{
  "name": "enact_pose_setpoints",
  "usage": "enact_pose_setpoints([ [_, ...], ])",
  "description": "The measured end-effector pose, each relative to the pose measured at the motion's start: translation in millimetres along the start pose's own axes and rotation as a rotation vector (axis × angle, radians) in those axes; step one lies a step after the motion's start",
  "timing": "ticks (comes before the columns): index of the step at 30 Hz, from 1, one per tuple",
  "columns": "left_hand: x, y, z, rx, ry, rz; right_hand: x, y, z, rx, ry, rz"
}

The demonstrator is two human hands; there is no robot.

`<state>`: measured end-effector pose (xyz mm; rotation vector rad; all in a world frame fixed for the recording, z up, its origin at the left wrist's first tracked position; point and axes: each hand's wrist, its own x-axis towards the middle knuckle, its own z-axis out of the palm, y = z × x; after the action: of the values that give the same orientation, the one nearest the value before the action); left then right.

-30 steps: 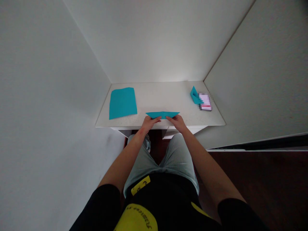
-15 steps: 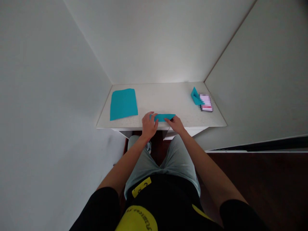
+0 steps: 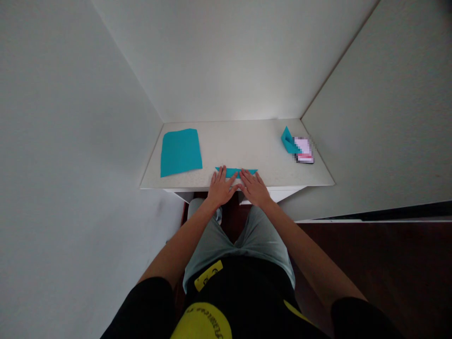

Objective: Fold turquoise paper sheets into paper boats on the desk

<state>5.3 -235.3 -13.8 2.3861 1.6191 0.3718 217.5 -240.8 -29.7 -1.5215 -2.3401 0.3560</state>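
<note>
Where the folded paper [image 3: 232, 172] lies: flat on the bench [image 3: 243, 141], by its near edge and about midway along, a narrow blue strip running left to right, its pointed ends showing past the fingers.
Left hand [image 3: 220, 190]: palm down, fingers stretched out and a little spread, laid across the left part of the folded paper; from where I stand, they grip nothing.
Right hand [image 3: 255, 190]: palm down too, fingers extended, slightly apart and resting on the right part, not curled around it. The thumbs come close together; whether they touch, I can't tell.
Blue sheet [image 3: 181, 153]: flat on the bench, off to the left.
Paper boat [image 3: 286, 141]: over on the right, one end overlapping a blurred flat object [image 3: 306, 147].
</note>
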Motion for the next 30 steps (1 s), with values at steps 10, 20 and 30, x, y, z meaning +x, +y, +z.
enact_pose_setpoints([
  [10, 23, -43, -13, -0.041, 0.152, -0.100, 8, 42, -29, -0.046, 0.038, 0.077],
  [20, 27, -56, -7, -0.342, 0.300, 0.047, 17, 60, -36, 0.204, 0.193, -0.013],
  [30, 30, -64, 4, -0.463, 0.323, 0.000, 4, 72, -74, -0.036, 0.081, -0.022],
])
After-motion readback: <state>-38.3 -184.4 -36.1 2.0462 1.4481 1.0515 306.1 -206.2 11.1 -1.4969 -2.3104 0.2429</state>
